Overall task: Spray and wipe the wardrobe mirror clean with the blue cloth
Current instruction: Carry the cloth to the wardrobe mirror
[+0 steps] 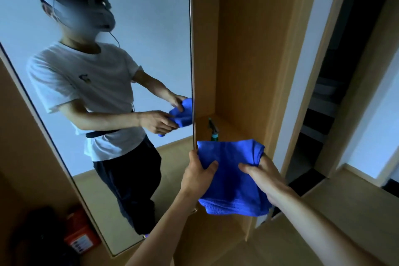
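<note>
A blue cloth (231, 177) hangs spread between my two hands, in front of the open wooden wardrobe niche. My left hand (197, 171) pinches its upper left edge, thumb on the front. My right hand (262, 174) grips its upper right corner, where the fabric bunches. The tall wardrobe mirror (151, 28) fills the left of the view and reflects a person in a white shirt holding the same cloth. A green spray bottle (213, 129) stands on the niche shelf just behind the cloth, partly hidden by it.
The niche's wooden walls (254, 49) rise to the right of the mirror edge. A dark doorway (336, 92) opens at the far right. An orange box (81, 233) and a dark bag (43, 237) lie on the floor at lower left.
</note>
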Motion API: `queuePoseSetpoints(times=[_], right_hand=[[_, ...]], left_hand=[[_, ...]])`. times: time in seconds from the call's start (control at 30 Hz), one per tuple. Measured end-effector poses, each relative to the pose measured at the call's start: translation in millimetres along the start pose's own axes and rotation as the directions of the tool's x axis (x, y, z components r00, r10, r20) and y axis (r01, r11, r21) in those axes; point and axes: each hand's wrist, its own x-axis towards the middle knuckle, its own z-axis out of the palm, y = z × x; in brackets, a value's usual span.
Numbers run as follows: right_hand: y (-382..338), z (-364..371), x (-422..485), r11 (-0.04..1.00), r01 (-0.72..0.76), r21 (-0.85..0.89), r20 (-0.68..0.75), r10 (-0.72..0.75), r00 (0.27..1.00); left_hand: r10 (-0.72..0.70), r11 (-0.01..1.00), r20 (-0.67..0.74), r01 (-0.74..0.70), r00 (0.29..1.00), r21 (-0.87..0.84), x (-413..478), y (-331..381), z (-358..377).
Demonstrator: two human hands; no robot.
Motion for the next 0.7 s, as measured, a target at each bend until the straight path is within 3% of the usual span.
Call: queuePoseSetpoints(times=[0.3,0.7], right_hand=[[-5,4,46,0.998,0.050,-0.027,0.103,-0.047,0.994],[8,-46,139,0.998,0.062,-0.002,0.180,-0.061,0.982]], left_hand=[[0.009,0.995,-0.042,-0.004,0.999,0.103,30,7,-6],[-0.002,0.989,-0.164,0.027,0.987,0.146,82,37,58]])
